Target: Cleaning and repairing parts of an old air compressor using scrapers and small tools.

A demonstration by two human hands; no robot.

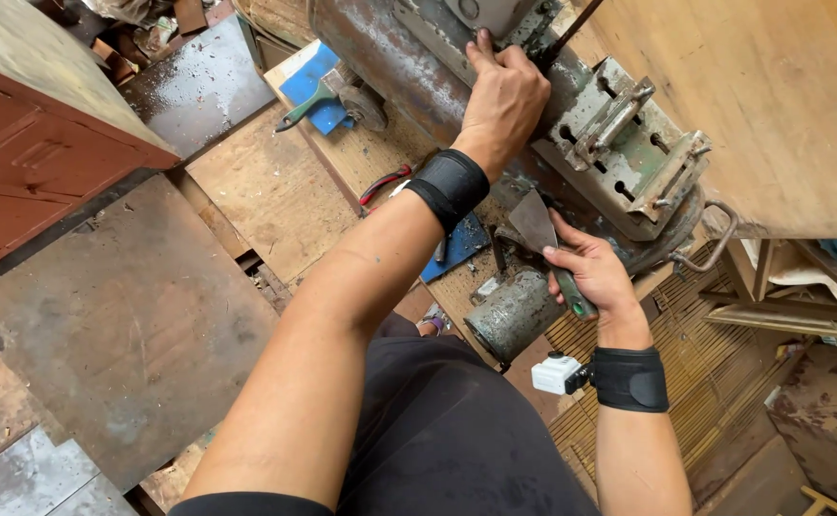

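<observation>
A: Head view. What is the left hand [504,96] doing?

B: It lies flat on the machine [619,143], a rusty grey metal body, fingers spread and pressed against the top edge. It grips nothing. A black wrist strap [449,186] sits below it.

A: And the right hand [595,277]?

B: Closed around the handle of a scraper [536,222]. The handle is green where it shows under the palm; the wide, worn blade points up and to the left, toward the machine's underside.

A: How do the two hands lie to each other?

B: Apart. The left is higher up on the machine, the right lower, and the scraper blade ends between them, just under the left wrist. Whether the blade touches the metal I cannot tell.

A: What else is around?

B: A grey cylinder [514,313] just left of the right hand. A small white device [557,373] is clipped to the right wrist band [630,379]. Further up on the worktop [275,191] lies a brush [327,96] on a blue sheet [308,81], and a red-handled tool [387,182] near the left forearm. A red cabinet [26,162] stands at the far left.
</observation>
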